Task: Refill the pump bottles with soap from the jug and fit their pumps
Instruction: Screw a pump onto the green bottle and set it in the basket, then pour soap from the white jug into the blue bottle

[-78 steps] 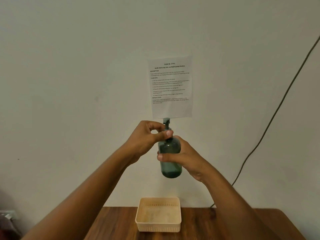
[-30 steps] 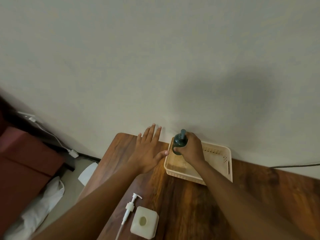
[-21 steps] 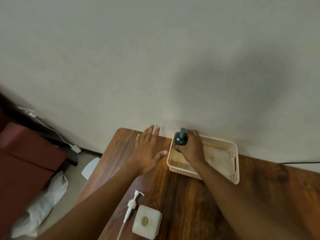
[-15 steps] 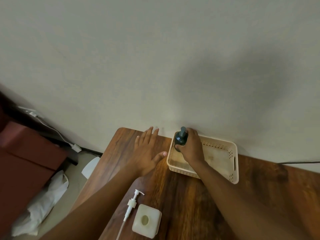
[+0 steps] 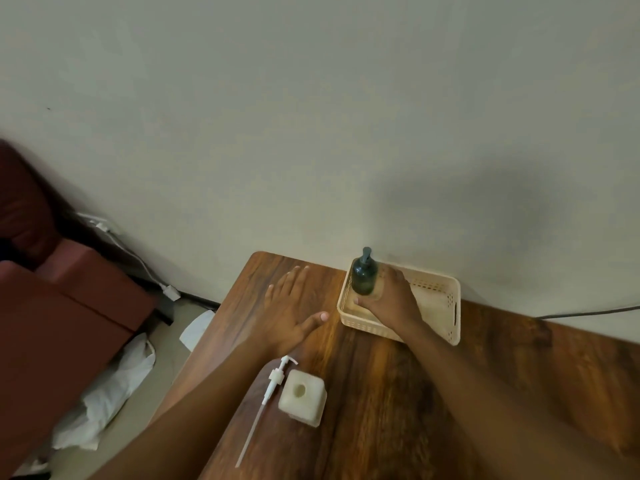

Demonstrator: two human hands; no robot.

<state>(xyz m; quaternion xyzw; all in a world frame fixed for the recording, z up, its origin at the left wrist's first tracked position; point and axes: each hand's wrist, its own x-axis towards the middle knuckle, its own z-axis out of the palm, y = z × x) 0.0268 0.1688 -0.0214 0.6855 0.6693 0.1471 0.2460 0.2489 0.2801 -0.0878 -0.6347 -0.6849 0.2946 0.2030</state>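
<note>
Left hand (image 5: pixel 287 306) flat; right hand (image 5: pixel 388 299) beside bottle (image 5: pixel 364 276).

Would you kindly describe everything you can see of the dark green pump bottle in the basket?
The dark green pump bottle is round-bodied, of dark, slightly see-through material that could be glass or plastic, with a dark pump head fitted on its neck. It stands roughly upright in the left far corner of the cream perforated basket, close to the wall. The right hand is beside it, fingers blurred and loosened, so contact is unclear. Its fill level cannot be read from here.
</note>
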